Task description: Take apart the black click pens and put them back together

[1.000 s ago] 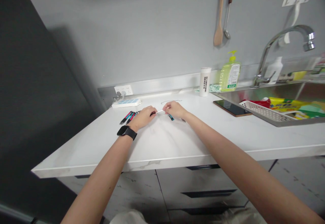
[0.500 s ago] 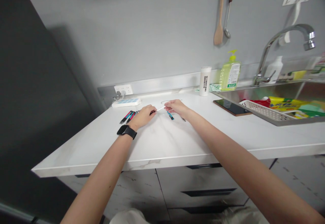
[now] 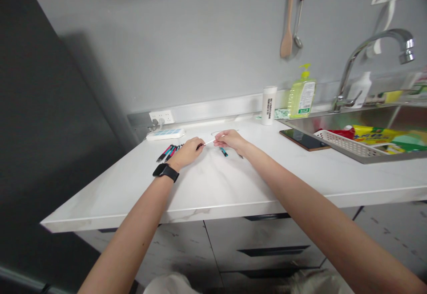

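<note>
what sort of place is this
Most likely a kitchen: a stainless steel sink with a curved chrome tap is set into the white marbled countertop, and a flat wooden spatula hangs on the grey wall.

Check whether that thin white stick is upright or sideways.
Sideways, slightly slanted: the white stick stretches across between the left hand and right hand.

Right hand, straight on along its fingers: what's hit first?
Probably the left hand, across the thin white stick; depth is unclear, so the right hand might pass behind it, toward the power strip.
</note>
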`<state>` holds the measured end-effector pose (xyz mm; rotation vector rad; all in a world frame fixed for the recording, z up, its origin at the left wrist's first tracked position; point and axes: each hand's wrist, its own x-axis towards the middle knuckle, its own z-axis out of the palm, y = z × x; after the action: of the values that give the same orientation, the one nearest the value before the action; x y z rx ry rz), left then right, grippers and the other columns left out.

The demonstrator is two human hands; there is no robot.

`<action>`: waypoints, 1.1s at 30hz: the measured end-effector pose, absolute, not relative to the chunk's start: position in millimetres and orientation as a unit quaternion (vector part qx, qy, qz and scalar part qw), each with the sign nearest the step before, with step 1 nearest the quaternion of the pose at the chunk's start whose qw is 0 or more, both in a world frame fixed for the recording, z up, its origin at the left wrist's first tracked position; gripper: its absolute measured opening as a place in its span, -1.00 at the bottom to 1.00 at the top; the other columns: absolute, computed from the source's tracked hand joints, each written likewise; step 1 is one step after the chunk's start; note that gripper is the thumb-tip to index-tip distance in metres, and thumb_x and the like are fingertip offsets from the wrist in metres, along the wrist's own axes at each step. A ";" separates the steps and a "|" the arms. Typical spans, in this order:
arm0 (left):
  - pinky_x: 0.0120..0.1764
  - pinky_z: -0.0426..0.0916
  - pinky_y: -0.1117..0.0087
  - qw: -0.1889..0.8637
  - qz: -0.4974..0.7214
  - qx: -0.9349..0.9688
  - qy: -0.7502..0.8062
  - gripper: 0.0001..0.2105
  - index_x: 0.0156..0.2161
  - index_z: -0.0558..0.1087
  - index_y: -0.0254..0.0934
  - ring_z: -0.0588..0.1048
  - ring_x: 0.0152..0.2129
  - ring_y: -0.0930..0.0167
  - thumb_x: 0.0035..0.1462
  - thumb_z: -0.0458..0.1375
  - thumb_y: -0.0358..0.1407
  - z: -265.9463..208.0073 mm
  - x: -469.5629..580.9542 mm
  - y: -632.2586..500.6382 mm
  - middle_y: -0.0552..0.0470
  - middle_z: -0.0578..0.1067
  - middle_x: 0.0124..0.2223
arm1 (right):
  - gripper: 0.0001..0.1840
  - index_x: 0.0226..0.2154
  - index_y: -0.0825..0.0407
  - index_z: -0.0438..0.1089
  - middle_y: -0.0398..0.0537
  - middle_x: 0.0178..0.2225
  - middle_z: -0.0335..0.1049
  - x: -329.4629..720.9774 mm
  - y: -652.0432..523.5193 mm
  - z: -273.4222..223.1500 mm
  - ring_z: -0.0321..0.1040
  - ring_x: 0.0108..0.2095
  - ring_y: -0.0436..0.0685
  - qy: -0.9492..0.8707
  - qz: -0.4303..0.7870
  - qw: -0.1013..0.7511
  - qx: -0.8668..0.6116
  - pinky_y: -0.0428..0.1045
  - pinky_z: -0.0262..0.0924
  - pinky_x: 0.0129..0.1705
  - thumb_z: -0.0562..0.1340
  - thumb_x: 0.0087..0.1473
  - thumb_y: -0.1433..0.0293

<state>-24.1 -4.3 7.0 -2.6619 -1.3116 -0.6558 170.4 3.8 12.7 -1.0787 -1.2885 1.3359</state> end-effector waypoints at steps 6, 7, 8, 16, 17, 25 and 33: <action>-0.07 0.33 0.30 0.047 -0.201 -0.878 -0.431 -0.76 -0.21 0.44 -0.32 0.44 -0.25 0.35 0.14 -0.07 -0.39 5.9 -25.3 -3.7 -0.09 0.48 -0.20 | -0.83 -0.48 0.13 0.28 -0.18 -0.65 0.36 171.8 15.5 6.9 0.30 -0.66 -0.11 -0.530 0.509 0.488 -0.471 -0.20 0.24 -0.56 0.15 0.05 0.65; -0.08 0.33 0.30 0.045 -0.199 -0.879 -0.430 -0.76 -0.22 0.44 -0.32 0.44 -0.25 0.35 0.14 -0.07 -0.39 6.2 -25.2 -4.1 -0.10 0.48 -0.21 | -0.83 -0.49 0.13 0.28 -0.19 -0.66 0.35 171.8 16.4 6.2 0.30 -0.66 -0.11 -0.532 0.507 0.485 -0.473 -0.19 0.24 -0.55 0.15 0.05 0.65; -0.08 0.33 0.30 0.043 -0.198 -0.880 -0.430 -0.76 -0.23 0.45 -0.32 0.44 -0.26 0.35 0.14 -0.07 -0.38 6.6 -25.2 -4.7 -0.10 0.49 -0.22 | -0.83 -0.49 0.12 0.27 -0.19 -0.66 0.34 171.8 16.7 5.8 0.29 -0.66 -0.11 -0.535 0.506 0.483 -0.475 -0.19 0.24 -0.55 0.15 0.05 0.64; -0.09 0.33 0.32 0.041 -0.178 -0.885 -0.429 -0.75 -0.28 0.49 -0.32 0.45 -0.27 0.34 0.15 -0.05 -0.36 6.1 -27.9 -5.1 -0.10 0.49 -0.26 | -0.86 -0.49 0.11 0.26 -0.19 -0.62 0.33 174.5 13.0 9.6 0.28 -0.64 -0.12 -0.540 0.460 0.490 -0.507 -0.21 0.20 -0.57 0.17 0.01 0.62; -0.09 0.33 0.32 0.042 -0.173 -0.885 -0.430 -0.75 -0.29 0.49 -0.33 0.46 -0.27 0.33 0.14 -0.05 -0.37 5.2 -28.6 -4.2 -0.11 0.49 -0.25 | -0.87 -0.49 0.11 0.26 -0.19 -0.60 0.33 174.8 13.0 9.8 0.28 -0.63 -0.12 -0.544 0.453 0.488 -0.511 -0.21 0.19 -0.58 0.17 0.01 0.61; -0.13 0.34 0.34 0.039 -0.142 -0.886 -0.440 -0.80 -0.30 0.49 -0.31 0.46 -0.31 0.36 0.07 0.00 -0.42 0.8 -31.6 -0.5 -0.07 0.49 -0.26 | -0.86 -0.58 0.10 0.28 -0.13 -0.58 0.40 179.4 18.5 5.9 0.28 -0.63 -0.10 -0.599 0.350 0.455 -0.558 -0.19 0.19 -0.59 0.20 -0.09 0.59; -0.13 0.34 0.34 0.021 -0.154 -0.891 -0.427 -0.82 -0.31 0.48 -0.29 0.45 -0.31 0.37 0.10 0.01 -0.38 0.0 -31.8 -0.4 -0.06 0.47 -0.25 | -0.87 -0.57 0.08 0.28 -0.12 -0.56 0.42 178.7 21.6 3.3 0.31 -0.62 -0.08 -0.606 0.339 0.456 -0.557 -0.18 0.21 -0.60 0.20 -0.12 0.59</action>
<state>-31.8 -0.4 0.0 -2.7622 -1.3237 -0.4767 178.7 21.6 3.3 -1.3749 -1.4935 0.8354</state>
